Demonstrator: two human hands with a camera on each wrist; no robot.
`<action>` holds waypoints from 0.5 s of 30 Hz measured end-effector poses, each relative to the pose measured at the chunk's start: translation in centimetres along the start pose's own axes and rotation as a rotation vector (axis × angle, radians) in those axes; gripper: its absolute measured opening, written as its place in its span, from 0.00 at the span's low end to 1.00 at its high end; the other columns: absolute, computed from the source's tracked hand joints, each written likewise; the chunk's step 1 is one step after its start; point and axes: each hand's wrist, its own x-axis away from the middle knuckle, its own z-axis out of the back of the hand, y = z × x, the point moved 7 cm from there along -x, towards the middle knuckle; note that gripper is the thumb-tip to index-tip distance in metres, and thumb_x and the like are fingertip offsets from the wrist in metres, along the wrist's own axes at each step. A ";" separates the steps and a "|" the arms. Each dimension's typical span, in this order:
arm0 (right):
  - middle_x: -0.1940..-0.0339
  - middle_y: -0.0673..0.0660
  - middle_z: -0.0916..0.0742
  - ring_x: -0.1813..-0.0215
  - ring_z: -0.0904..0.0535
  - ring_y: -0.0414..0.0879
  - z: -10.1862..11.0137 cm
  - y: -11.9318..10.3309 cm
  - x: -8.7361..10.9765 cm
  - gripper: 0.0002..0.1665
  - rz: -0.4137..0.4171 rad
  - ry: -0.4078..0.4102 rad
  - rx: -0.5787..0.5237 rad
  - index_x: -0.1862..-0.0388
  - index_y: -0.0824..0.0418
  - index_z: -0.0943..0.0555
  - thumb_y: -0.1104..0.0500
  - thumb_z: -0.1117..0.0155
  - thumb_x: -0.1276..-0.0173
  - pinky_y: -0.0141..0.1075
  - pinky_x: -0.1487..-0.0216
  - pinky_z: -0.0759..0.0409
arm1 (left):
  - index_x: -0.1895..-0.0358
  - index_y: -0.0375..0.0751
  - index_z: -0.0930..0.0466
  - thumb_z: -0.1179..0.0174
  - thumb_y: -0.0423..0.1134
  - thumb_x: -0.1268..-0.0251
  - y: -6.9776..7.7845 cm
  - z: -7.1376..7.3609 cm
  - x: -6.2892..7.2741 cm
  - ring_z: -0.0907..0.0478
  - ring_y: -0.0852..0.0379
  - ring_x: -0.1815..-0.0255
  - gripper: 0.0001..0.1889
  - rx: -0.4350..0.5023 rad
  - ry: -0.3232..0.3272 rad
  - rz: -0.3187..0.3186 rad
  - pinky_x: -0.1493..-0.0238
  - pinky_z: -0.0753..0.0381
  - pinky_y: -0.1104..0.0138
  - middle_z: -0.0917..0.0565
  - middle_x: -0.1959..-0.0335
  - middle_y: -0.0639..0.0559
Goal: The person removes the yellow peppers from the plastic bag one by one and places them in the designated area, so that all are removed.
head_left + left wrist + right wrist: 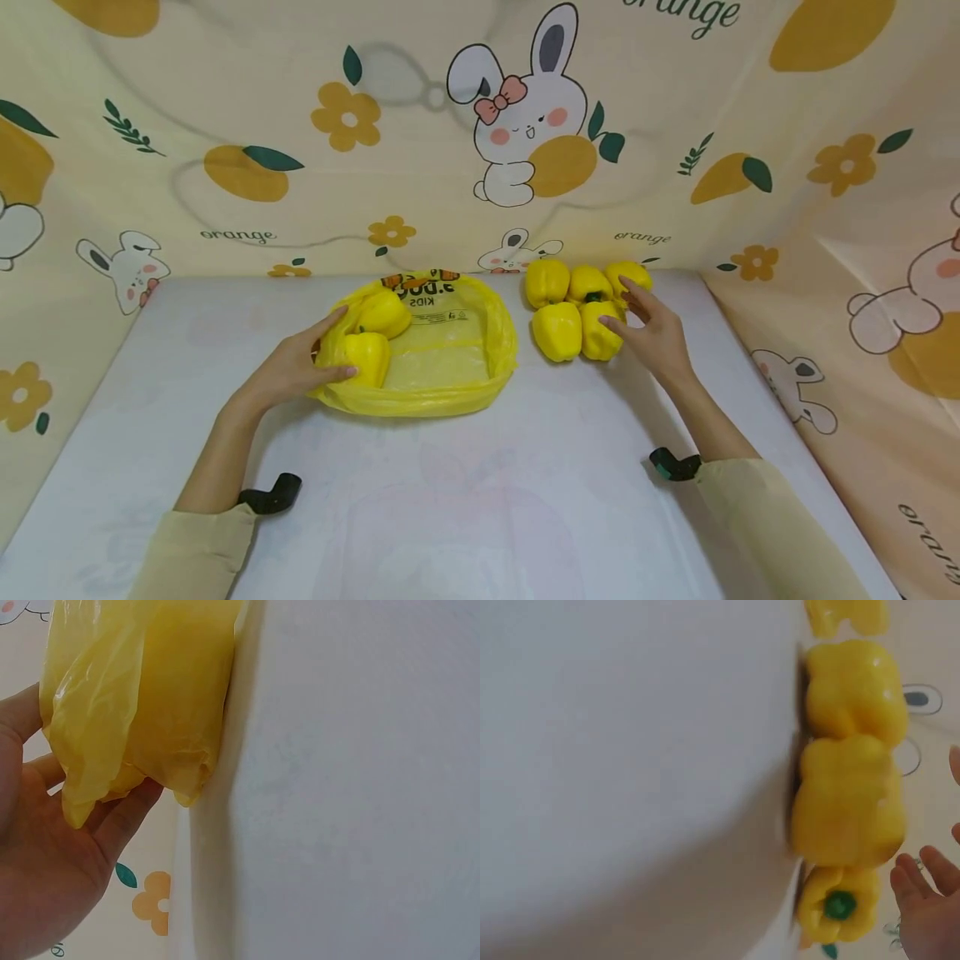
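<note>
A yellow plastic bag [450, 358] lies open in the middle of the white table [480, 500], with two yellow peppers in its left side. My left hand [347, 342] grips the nearer yellow pepper [367, 357], thumb in front and fingers behind. In the left wrist view the bag [150, 697] lies between my palm [60, 847] and the pepper. Right of the bag sits a cluster of several yellow peppers [558, 329]. My right hand [622, 304] is over them with spread, straight fingers. In the right wrist view its fingertips [922, 900] are just clear of the peppers [851, 802].
Patterned cloth walls [225, 167] with rabbits and oranges close in the table at the back and both sides. Black wrist mounts [273, 493] [672, 464] sit by my sleeves. Bare table surface stretches along the near side.
</note>
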 end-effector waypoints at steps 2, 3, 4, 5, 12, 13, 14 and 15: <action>0.30 0.63 0.24 0.32 0.27 0.59 -0.3 -1.0 -0.4 0.40 0.047 0.018 -0.035 0.27 0.59 0.29 0.59 0.26 0.38 0.48 0.31 0.30 | 0.18 0.52 0.57 0.31 0.60 0.42 0.0 0.0 0.0 0.51 0.32 0.23 0.55 0.000 -0.002 0.001 0.27 0.48 0.38 0.47 0.22 0.34; 0.31 0.63 0.24 0.33 0.27 0.58 -0.4 -1.5 -0.5 0.39 0.074 0.023 -0.043 0.28 0.60 0.28 0.61 0.26 0.38 0.48 0.31 0.29 | 0.18 0.52 0.57 0.31 0.60 0.42 0.0 0.0 0.0 0.51 0.32 0.23 0.55 0.001 -0.003 0.002 0.27 0.48 0.38 0.47 0.22 0.34; 0.31 0.62 0.23 0.33 0.26 0.57 -0.7 -2.0 -0.7 0.39 0.098 0.024 -0.049 0.29 0.60 0.27 0.61 0.26 0.39 0.47 0.31 0.29 | 0.18 0.52 0.57 0.31 0.61 0.43 0.0 0.0 0.1 0.51 0.32 0.23 0.55 0.003 -0.003 0.002 0.27 0.48 0.38 0.47 0.22 0.34; 0.31 0.61 0.23 0.33 0.26 0.57 -0.9 -2.4 -0.9 0.38 0.116 0.021 -0.051 0.30 0.61 0.27 0.62 0.25 0.39 0.47 0.31 0.29 | 0.18 0.52 0.57 0.31 0.61 0.43 0.0 -0.1 0.1 0.51 0.32 0.23 0.55 0.002 -0.004 0.003 0.27 0.48 0.38 0.47 0.22 0.35; 0.31 0.56 0.22 0.33 0.26 0.53 -3.2 -4.4 -1.9 0.37 0.159 -0.021 -0.089 0.31 0.60 0.25 0.65 0.26 0.39 0.46 0.31 0.29 | 0.18 0.54 0.58 0.31 0.61 0.43 0.2 0.0 0.1 0.50 0.33 0.23 0.56 0.001 0.001 -0.014 0.27 0.48 0.38 0.47 0.21 0.36; 0.31 0.56 0.22 0.33 0.26 0.53 -3.6 -4.7 -1.9 0.36 0.159 -0.027 -0.104 0.31 0.60 0.25 0.65 0.26 0.39 0.46 0.31 0.29 | 0.18 0.54 0.58 0.31 0.60 0.43 0.2 0.0 0.1 0.50 0.33 0.22 0.56 0.003 0.001 -0.018 0.26 0.49 0.38 0.47 0.21 0.36; 0.31 0.56 0.22 0.33 0.26 0.53 -3.9 -4.9 -2.0 0.36 0.155 -0.034 -0.113 0.31 0.59 0.25 0.64 0.26 0.39 0.46 0.31 0.29 | 0.18 0.55 0.58 0.31 0.60 0.43 0.3 0.0 0.1 0.51 0.33 0.22 0.56 0.004 0.001 -0.023 0.26 0.49 0.38 0.48 0.21 0.37; 0.31 0.56 0.22 0.33 0.26 0.53 -4.2 -5.2 -2.1 0.36 0.154 -0.042 -0.118 0.31 0.59 0.25 0.64 0.26 0.39 0.45 0.31 0.29 | 0.18 0.55 0.58 0.30 0.59 0.43 0.3 0.1 0.1 0.51 0.33 0.22 0.56 0.006 0.001 -0.027 0.26 0.50 0.38 0.48 0.21 0.38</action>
